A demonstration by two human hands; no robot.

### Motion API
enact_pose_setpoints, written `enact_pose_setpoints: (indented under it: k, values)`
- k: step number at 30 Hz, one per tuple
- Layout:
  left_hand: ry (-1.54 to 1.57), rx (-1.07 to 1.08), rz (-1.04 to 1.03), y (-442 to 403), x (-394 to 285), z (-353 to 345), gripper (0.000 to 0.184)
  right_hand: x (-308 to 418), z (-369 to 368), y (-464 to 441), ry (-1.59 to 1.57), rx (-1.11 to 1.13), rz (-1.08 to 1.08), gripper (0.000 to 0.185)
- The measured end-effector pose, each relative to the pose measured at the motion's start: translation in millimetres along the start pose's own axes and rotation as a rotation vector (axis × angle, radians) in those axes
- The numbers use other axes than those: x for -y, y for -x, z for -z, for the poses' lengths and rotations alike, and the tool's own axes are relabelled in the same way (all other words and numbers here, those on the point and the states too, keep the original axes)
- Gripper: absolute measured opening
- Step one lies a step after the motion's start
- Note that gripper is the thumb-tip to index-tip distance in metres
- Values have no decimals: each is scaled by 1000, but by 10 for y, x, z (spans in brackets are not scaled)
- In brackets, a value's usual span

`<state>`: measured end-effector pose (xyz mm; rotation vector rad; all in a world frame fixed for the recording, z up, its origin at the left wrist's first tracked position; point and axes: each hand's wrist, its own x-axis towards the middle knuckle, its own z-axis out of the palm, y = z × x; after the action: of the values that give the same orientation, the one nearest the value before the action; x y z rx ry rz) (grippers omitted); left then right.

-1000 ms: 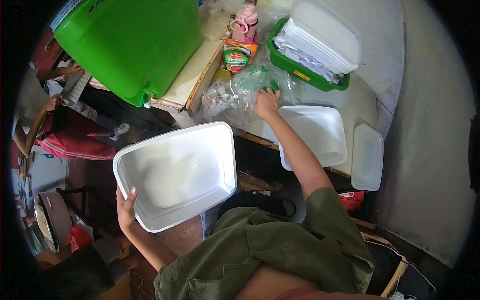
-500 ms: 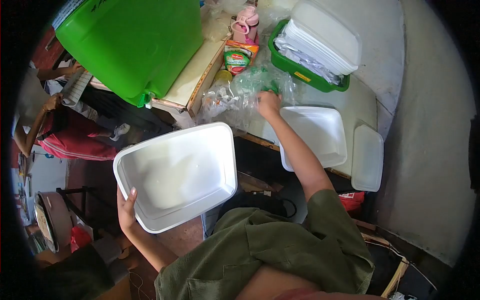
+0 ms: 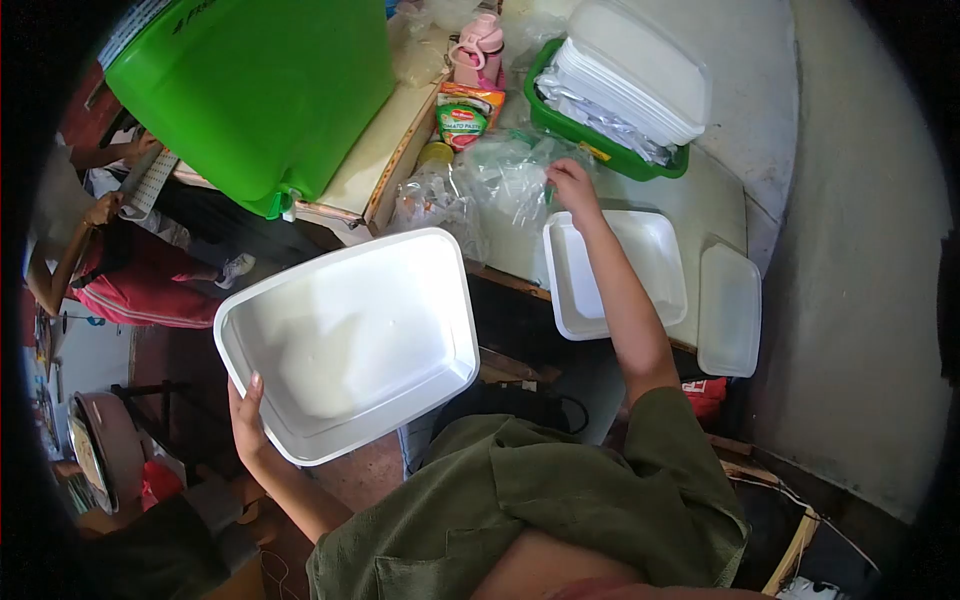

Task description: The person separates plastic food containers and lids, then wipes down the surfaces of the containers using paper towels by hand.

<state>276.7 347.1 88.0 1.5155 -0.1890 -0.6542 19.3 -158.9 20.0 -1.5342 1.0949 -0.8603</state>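
My left hand (image 3: pixel 250 420) grips a white plastic tub (image 3: pixel 350 335) by its lower left rim, thumb over the edge. The tub is tilted toward me, and its inside shows nothing in it. My right hand (image 3: pixel 570 187) is over the table with its fingers pinched at the right edge of a clear plastic bag (image 3: pixel 505 165). Under my right forearm lies a second white tub (image 3: pixel 650 260). Beside that tub rests a translucent lid (image 3: pixel 730 310), partly over the table edge.
A green basin (image 3: pixel 620 158) holds stacked white lids (image 3: pixel 640 70) and plastic packets. A tomato paste pouch (image 3: pixel 462 125) and a pink bottle (image 3: pixel 478 50) stand behind the bag. A large green container (image 3: pixel 260 100) is at upper left. Another person (image 3: pixel 130 240) stands at far left.
My right hand has drawn back to the right from deeper in the clear plastic, whose edge now stretches toward my fingers. The tub in my left hand has shifted slightly.
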Motion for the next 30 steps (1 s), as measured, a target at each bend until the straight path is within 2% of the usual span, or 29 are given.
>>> enact_pose_setpoints:
  k: [1,3,4,5,7,8,9,11,13,14,16,18,19,21,23,25,26,30]
  values:
    - [-10,-5,-2,-23,42,15,74,14,44,10,1,-8,-1,13]
    - [-17,-12,-10,-43,46,-5,74,36,114,-85,186,1,190,10]
    - [-2,-9,-6,-21,34,-33,73,40,146,-137,70,-34,255,11]
    - [10,-5,-1,12,7,-70,73,153,171,-95,67,-31,254,11]
    - [29,13,6,59,-70,-186,72,515,259,65,-106,-61,-29,13]
    - [41,25,7,64,-111,-264,72,516,356,63,41,-105,40,14]
    - [42,29,3,93,-148,-380,72,653,363,157,40,-109,44,14]
    - [87,18,-27,140,-202,-602,63,1007,442,479,-619,-63,83,12]
    - [111,62,15,100,-156,-784,63,1549,368,1021,-699,-104,231,10]
    - [122,100,44,122,-181,-959,63,1496,326,1229,-450,-172,403,13]
    - [150,170,50,153,-170,-1372,63,1320,188,1625,-127,-54,624,17]
    - [192,256,18,134,1,-1728,61,1260,3,1807,220,268,794,25]
    - [213,308,13,141,69,-1855,60,1283,-28,1856,502,410,892,31]
    - [265,406,40,244,56,-2081,60,1242,21,2027,636,419,803,34]
    - [222,438,-25,325,25,-2225,59,1201,89,2072,766,442,716,37]
    - [227,452,-15,382,45,-2295,59,1133,264,2035,637,340,628,55]
    - [234,466,-2,414,57,-2334,59,1148,326,2035,772,313,590,68]
    - [206,539,-60,526,168,-2529,58,1022,249,2030,873,147,525,72]
